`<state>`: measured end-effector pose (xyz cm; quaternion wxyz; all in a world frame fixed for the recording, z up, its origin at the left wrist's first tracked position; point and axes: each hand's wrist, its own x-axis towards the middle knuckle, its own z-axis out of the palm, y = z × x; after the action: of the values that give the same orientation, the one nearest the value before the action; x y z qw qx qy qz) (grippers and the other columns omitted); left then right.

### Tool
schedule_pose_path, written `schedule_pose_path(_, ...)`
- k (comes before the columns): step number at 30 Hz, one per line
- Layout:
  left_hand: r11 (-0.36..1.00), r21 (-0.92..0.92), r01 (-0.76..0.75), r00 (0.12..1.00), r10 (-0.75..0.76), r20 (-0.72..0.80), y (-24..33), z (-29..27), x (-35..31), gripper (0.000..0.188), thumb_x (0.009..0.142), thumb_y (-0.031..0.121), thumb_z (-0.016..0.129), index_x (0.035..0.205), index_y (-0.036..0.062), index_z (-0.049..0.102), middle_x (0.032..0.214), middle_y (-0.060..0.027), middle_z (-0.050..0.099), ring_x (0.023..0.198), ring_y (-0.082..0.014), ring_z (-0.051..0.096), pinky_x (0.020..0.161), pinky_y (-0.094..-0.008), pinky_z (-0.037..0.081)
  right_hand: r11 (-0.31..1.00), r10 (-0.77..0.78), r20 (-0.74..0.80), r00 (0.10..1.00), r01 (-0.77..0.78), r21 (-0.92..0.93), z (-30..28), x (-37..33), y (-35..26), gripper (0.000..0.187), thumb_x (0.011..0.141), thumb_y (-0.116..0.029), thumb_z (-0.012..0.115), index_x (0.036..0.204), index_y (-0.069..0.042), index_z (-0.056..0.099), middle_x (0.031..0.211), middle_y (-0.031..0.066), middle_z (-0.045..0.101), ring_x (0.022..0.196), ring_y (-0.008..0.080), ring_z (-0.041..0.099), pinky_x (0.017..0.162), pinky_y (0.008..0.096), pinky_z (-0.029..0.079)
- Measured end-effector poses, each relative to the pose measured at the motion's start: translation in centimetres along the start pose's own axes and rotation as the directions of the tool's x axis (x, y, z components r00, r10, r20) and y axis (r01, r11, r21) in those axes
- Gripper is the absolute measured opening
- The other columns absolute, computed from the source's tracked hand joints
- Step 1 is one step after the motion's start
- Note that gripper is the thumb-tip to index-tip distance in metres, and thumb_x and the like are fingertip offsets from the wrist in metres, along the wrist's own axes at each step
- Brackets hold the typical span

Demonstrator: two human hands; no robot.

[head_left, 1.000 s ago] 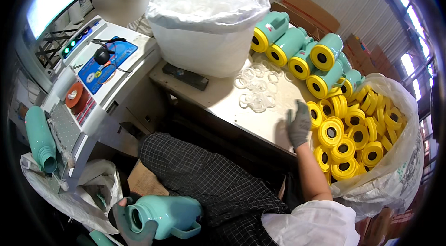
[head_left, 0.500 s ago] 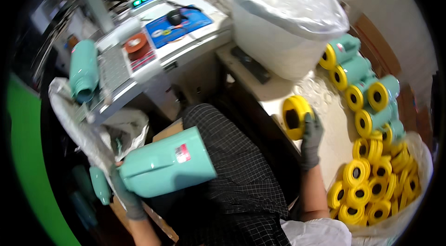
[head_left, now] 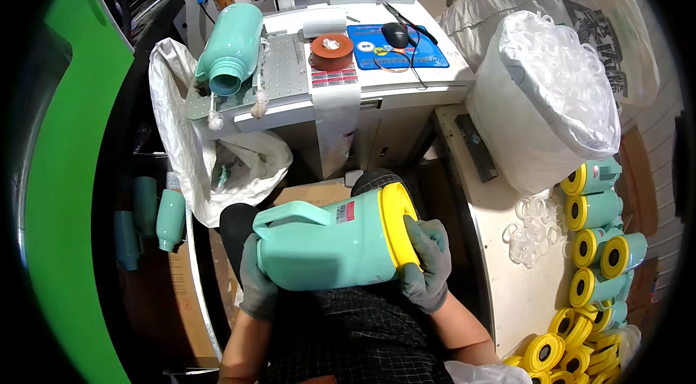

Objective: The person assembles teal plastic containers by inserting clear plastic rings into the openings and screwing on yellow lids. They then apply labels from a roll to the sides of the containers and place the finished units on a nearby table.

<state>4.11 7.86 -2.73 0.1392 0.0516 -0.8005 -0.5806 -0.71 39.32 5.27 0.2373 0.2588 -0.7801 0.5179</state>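
Across my lap lies a glossy turquoise jug (head_left: pixel 319 250) on its side, its handle upward and a small pink-and-white label on its wall. My gloved left hand (head_left: pixel 257 282) is closed around the jug's left end. At the right end sits a yellow round cap (head_left: pixel 397 228), flush against the body as far as I can see. Gripping that cap is my gloved right hand (head_left: pixel 429 264), fingers over its outer face and thumb on its near rim. The cap's outer face is mostly turned away from view.
Another turquoise jug (head_left: pixel 235 43) lies on a perforated plate beside an orange tape roll (head_left: pixel 331 53). A white sack of clear rings (head_left: pixel 536 109) stands right, near loose rings (head_left: pixel 533 232). Capped jugs (head_left: pixel 598 210) and several yellow caps (head_left: pixel 544 351) line the right side.
The jug has moved right and turned on my lap. My right hand has brought the yellow cap from over the right-hand bench onto the jug's end. The head view has swung left.
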Motion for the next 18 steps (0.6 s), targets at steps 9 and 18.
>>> schedule_pose_path(9,0.992,-0.127,0.025,0.984,-0.047,-0.172,2.9,0.9,1.0,0.031,0.113,0.024,0.046,0.127,-0.0003,0.059,0.115,-0.0068,0.067,0.103,-0.0174,0.067,0.089,-0.0321,0.056,0.975,0.196,-0.072,0.978,-0.186,0.119,-0.2,-1.2,-1.5,0.056,0.102,-0.041,0.062,0.134,0.005,0.065,0.110,0.0150,0.062,0.096,0.0242,0.060,0.087,0.0350,0.049)
schedule_pose_path(18,0.955,-0.276,-0.106,0.994,0.106,-0.016,4.1,1.5,1.1,0.040,0.110,0.032,0.053,0.134,0.0004,0.057,0.120,-0.0071,0.067,0.107,-0.0164,0.066,0.094,-0.0307,0.054,0.626,0.271,0.292,0.917,-0.398,0.671,-4.2,5.0,1.9,0.110,0.097,-0.087,0.019,0.158,0.001,0.043,0.158,0.0182,0.051,0.149,0.0308,0.043,0.128,0.0443,0.025)
